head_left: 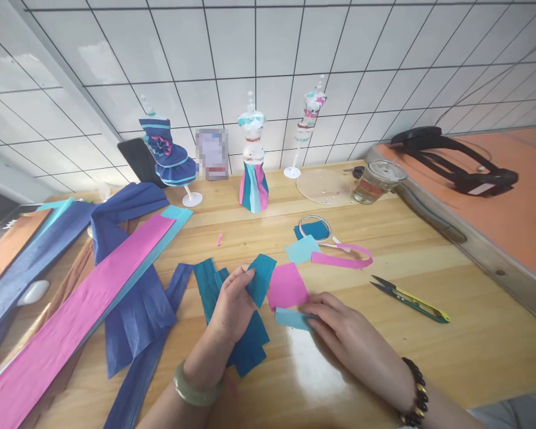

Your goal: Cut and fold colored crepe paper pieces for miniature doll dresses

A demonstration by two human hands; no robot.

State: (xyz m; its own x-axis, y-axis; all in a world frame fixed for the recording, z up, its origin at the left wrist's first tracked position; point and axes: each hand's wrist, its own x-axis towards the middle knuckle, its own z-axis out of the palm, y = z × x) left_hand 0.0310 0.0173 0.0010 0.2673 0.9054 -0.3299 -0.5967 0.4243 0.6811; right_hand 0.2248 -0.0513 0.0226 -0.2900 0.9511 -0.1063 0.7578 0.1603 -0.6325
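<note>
Between the thumb and fingers of my left hand [234, 301] is a small teal piece of crepe paper [262, 280], raised a little above the table. My right hand [351, 336] has its fingers closed on the end of a folded light blue paper strip [291, 319]. A pink paper piece [288, 286] lies between the two hands. More teal paper pieces [250, 345] spread beneath my left wrist. Just beyond are a light blue square [304, 248], a curled pink strip [343, 256] and a roll of tape [315, 228] over darker teal paper.
Yellow-handled thread snips [411, 300] lie at right. Long pink crepe paper [93, 292] and blue crepe paper [136, 322] cover the left side. At the back stand small dress forms, one in a blue dress [170, 152], one with a striped skirt [254, 187], beside a lidded glass [377, 182].
</note>
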